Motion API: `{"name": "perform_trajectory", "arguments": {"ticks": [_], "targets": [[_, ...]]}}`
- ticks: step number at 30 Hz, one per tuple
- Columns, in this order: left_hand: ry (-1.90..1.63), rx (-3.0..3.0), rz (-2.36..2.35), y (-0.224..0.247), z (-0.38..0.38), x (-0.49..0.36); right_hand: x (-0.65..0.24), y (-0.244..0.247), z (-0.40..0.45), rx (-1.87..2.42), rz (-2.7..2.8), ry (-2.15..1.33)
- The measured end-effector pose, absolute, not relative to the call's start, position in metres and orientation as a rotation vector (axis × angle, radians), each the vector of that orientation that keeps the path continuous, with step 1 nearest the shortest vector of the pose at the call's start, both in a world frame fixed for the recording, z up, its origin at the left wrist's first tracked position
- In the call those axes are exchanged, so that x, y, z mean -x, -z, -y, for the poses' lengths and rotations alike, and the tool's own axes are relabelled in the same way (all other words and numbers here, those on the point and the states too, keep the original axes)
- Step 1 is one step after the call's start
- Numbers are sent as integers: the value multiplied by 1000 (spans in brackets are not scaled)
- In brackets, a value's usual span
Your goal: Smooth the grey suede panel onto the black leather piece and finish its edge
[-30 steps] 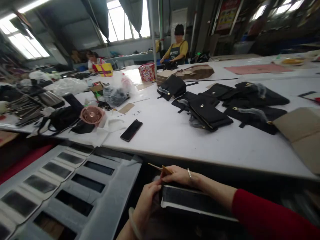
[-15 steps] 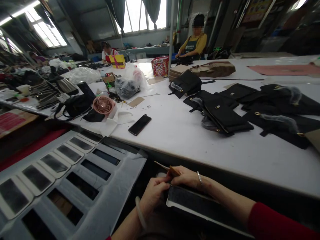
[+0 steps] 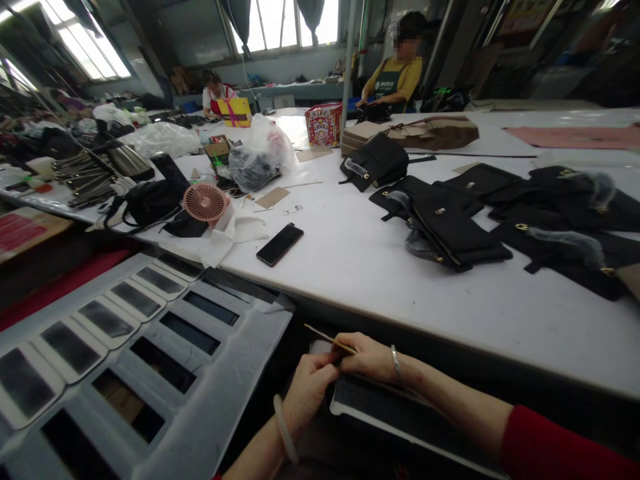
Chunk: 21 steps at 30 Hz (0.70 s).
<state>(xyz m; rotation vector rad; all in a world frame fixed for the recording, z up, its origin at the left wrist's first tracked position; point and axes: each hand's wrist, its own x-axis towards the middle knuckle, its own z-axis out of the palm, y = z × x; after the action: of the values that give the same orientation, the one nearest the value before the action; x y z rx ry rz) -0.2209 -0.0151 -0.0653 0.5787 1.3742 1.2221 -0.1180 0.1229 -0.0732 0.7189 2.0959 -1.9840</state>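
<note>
Right hand [image 3: 369, 358]: we pinch a thin stick [image 3: 330, 340] between closed fingertips, low centre of the frame.
Left hand [image 3: 307, 388]: our fingers are curled shut on the near end of the dark panel [image 3: 400, 413], touching the right hand.
Dark panel: lower centre-right, below the white table [image 3: 380, 280] edge.
Phone [image 3: 280, 244]: centre-left on the table.
Pink fan [image 3: 205, 202]: left of it.
</note>
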Motion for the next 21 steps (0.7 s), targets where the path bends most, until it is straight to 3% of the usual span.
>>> {"name": "perform_trajectory", "arguments": {"ticks": [8,21], "targets": [[-1188,-553,-1362,72,20,231,109,70,-128,-624,-1940,2147],[-1166,-586,-1388,62,21,231,116,66,-124,-729,-1985,2033]]}}
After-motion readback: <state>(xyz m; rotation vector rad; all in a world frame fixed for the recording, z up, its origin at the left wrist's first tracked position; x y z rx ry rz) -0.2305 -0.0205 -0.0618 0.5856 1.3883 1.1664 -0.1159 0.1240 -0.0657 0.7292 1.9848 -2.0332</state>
